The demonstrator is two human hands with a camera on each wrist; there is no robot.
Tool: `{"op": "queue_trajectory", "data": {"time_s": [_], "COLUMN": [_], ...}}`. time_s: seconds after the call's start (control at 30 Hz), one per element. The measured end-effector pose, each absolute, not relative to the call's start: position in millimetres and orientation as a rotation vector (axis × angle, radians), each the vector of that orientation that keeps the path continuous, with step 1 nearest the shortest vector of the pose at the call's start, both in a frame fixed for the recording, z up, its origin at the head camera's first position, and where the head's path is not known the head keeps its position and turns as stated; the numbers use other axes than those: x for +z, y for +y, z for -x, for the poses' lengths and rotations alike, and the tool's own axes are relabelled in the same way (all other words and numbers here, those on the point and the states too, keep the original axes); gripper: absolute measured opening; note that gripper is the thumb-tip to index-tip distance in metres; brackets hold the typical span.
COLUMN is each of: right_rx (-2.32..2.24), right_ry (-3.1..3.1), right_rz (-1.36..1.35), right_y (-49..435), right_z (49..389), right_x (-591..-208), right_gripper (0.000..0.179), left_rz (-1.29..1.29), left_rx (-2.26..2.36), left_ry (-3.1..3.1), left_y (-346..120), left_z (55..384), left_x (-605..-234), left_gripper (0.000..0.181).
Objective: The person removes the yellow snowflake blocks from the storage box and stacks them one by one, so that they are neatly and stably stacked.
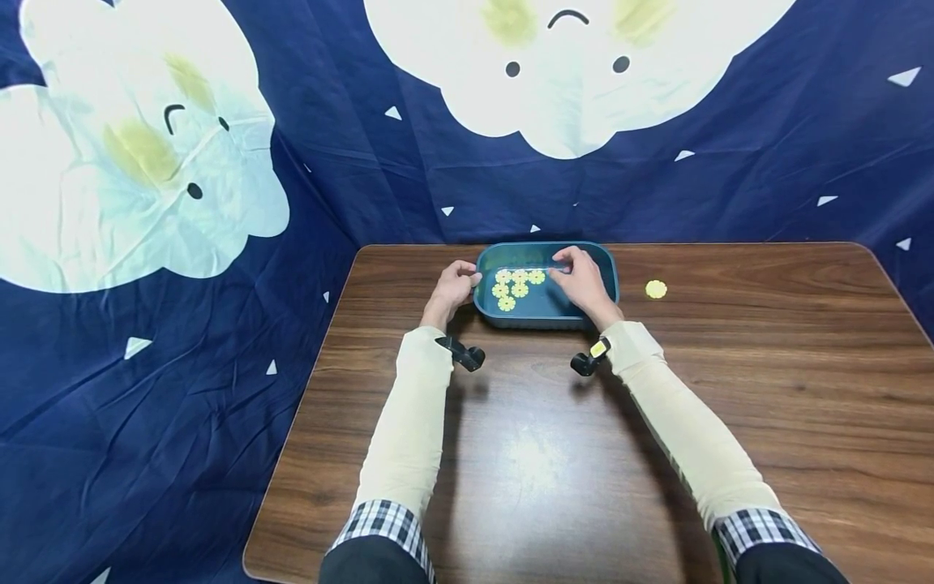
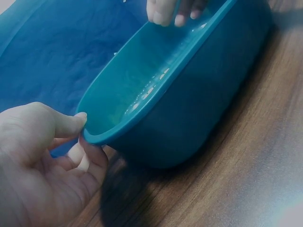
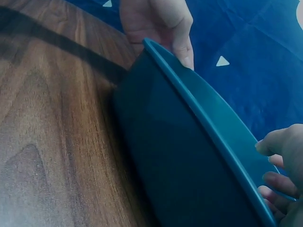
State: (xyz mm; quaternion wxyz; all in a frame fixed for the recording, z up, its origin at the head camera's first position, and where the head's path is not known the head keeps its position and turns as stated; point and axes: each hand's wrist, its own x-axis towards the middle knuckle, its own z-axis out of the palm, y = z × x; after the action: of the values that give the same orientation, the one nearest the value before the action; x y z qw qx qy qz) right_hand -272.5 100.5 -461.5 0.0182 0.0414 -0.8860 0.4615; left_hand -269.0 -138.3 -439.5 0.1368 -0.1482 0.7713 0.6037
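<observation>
A blue-green oblong plastic basin (image 1: 543, 322) stands near the far edge of the table. My left hand (image 1: 454, 285) pinches its rim at the left end, thumb over the lip and fingers beneath, as the left wrist view shows. Inside, several yellow flower-shaped pieces (image 1: 520, 289) lie in short rows toward the left. Over the right part of the basin is my right hand (image 1: 584, 284), its fingers loosely bent and the thumb apart from them. I see nothing between them. In the right wrist view the basin's wall (image 3: 175, 142) hides the pieces.
One more yellow flower-shaped piece (image 1: 656, 289) lies on the wooden table (image 1: 730, 341), right of the basin. A dark blue cloth with clouds (image 1: 576, 89) hangs just behind the table and along its left side. Each wrist carries a small black camera (image 1: 467, 354).
</observation>
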Motion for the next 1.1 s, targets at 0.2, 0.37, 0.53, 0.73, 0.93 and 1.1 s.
{"op": "queue_trajectory", "data": {"time_s": [0.2,0.37,0.53,0.73,0.93,1.1], "right_rx": [1.421,1.408,1.389,1.305,1.212,1.100], "right_ry": [-2.808,-2.867,-2.931,-3.007,-3.093,-3.177], "right_rz": [-0.153,-0.154,-0.154,-0.191,-0.200,-0.224], "right_y": [95.7,91.9,90.5,87.6,84.9,82.7], "right_z": [278.7,282.9,286.9,290.0,290.4,290.3], "right_x": [-463.4,-466.6,-470.8,-474.6,-473.5,-472.7], "right_gripper": [0.032,0.033,0.035,0.038,0.041,0.045], "left_rz": [0.433,0.427,0.432,0.429,0.416,0.422], "left_rx": [1.757,1.763,1.758,1.760,1.756,1.743], "left_ry": [2.219,2.216,2.218,2.215,2.233,2.235], "left_y": [-139.1,-138.9,-138.6,-139.4,-140.1,-140.6], "left_z": [270.9,270.8,271.6,271.9,271.6,271.9], "left_x": [-440.7,-441.9,-444.2,-444.2,-443.2,-444.6], "left_gripper": [0.024,0.024,0.024,0.024,0.023,0.024]}}
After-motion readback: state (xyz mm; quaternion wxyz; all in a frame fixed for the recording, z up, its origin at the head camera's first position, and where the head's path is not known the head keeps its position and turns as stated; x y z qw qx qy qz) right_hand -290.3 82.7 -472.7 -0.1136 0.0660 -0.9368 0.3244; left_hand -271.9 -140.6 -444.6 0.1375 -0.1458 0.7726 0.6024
